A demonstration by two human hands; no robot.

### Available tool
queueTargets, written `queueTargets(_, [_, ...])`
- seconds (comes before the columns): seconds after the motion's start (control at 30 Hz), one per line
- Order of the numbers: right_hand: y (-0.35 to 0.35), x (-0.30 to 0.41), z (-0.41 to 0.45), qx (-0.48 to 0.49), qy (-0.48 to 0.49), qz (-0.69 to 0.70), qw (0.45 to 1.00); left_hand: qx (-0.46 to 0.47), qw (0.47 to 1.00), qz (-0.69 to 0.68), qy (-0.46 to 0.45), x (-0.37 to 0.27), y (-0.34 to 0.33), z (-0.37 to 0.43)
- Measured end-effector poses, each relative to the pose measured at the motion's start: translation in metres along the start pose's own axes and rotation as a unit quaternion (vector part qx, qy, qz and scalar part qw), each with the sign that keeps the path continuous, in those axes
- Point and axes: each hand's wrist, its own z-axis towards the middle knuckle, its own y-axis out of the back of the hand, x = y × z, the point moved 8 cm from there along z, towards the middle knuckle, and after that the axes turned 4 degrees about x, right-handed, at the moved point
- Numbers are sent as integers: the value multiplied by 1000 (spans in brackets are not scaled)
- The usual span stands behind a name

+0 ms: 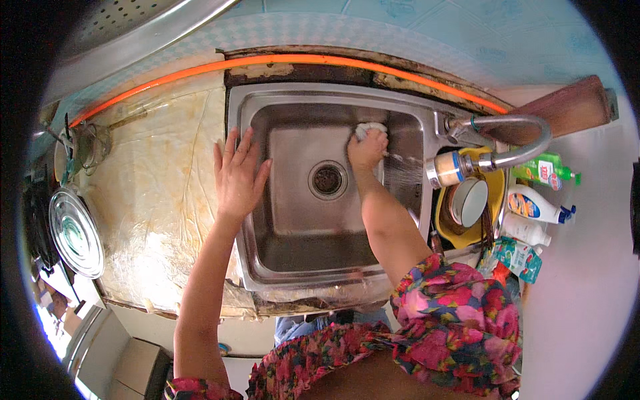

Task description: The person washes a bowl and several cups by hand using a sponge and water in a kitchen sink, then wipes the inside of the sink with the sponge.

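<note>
Before me is a stainless steel sink (300,215) with a round drain (327,180) in its floor. My right hand (367,150) is inside the basin, closed around a pale, crumpled cloth (371,129) near the far right corner. The cloth touches the steel there, partly covered by my fingers. My left hand (237,175) rests flat on the sink's left rim with its fingers spread and nothing in it. At the right rim, a curved metal faucet (542,132) ends in a wide spout head (445,169), and a thin spray of water (407,159) shows beside my right hand.
Right of the basin, a yellow basin (447,227) holds a white bowl (472,202). Several bottles, among them a green one (542,167), line the right wall. A glass lid (75,232) stands at the left counter's edge. An orange hose (300,59) runs along the back.
</note>
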Motion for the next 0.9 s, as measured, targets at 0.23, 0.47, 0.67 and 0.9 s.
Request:
queueTargets(0.23, [34,45,-9,65,-88,447,888,-12,1000,0,3,7,-7,-1])
queueTargets(0.47, [85,92,21,-241,-5,242,940,5,1000,7,-10,-2,-4,5])
queueTargets(0.67, [43,224,-49,-78,194,315,926,-36,996,-72,-33,1,4,1])
queueTargets(0.9, [0,174,-139,406,198,420,787,-48,994,-95,-25,7,1,-6])
